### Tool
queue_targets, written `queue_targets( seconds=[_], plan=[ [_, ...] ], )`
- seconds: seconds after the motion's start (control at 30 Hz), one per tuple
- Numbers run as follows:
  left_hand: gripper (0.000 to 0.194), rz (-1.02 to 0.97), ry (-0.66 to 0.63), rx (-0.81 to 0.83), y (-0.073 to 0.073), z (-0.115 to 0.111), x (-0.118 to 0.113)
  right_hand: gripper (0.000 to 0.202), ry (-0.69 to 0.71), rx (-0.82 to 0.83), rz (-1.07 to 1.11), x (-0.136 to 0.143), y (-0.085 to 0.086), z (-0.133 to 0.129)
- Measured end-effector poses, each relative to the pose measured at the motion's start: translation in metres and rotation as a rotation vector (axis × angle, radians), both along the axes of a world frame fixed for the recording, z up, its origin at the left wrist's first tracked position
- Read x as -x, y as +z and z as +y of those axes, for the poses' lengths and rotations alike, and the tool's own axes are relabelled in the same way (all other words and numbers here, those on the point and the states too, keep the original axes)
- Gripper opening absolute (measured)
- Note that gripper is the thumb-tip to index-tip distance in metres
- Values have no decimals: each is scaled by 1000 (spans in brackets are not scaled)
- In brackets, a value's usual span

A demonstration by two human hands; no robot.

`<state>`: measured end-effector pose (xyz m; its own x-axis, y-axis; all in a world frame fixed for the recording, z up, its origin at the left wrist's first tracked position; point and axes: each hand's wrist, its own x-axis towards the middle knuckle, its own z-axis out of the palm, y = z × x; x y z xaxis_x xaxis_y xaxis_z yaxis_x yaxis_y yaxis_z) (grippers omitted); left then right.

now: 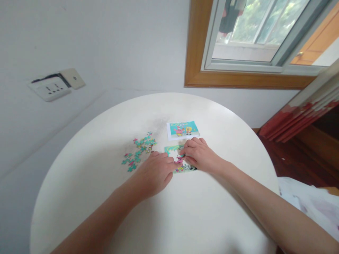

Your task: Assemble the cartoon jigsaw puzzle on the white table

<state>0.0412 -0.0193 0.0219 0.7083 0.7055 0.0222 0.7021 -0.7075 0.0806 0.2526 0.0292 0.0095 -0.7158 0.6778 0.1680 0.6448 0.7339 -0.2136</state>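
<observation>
A partly assembled jigsaw puzzle (173, 148) lies flat on the white round table (185, 218), with a white gap in its middle. My left hand (158, 171) rests at its left side, index finger stretched onto a pink part of the puzzle and the other fingers loosely bent, holding nothing. From the right, my right hand (199, 153) reaches over the puzzle, thumb and fingers pinched at a small pink puzzle piece (181, 157). The hand covers the puzzle's upper right part. Just behind lies a reference picture (184, 129) with cartoon figures.
Loose puzzle pieces (139, 150), mostly teal with some pink, are scattered left of the puzzle. A wall socket (51, 87) is at the left. Behind the table are a wood-framed window (246, 79) and, to the right, a red and white curtain (299, 116).
</observation>
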Motion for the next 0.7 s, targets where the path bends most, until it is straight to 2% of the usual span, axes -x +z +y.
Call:
queue_targets(
  seconds=[0.23,0.43,0.7],
  plan=[
    [29,-111,39,19,-5,5,5,19,-44,8,21,-7,11,-11],
    [23,-208,186,-113,-14,12,4,16,-20,39,-46,-8,26,-23],
    [23,-170,206,-149,-22,14,-2,17,16,44,-89,-4,23,-27]
  ],
)
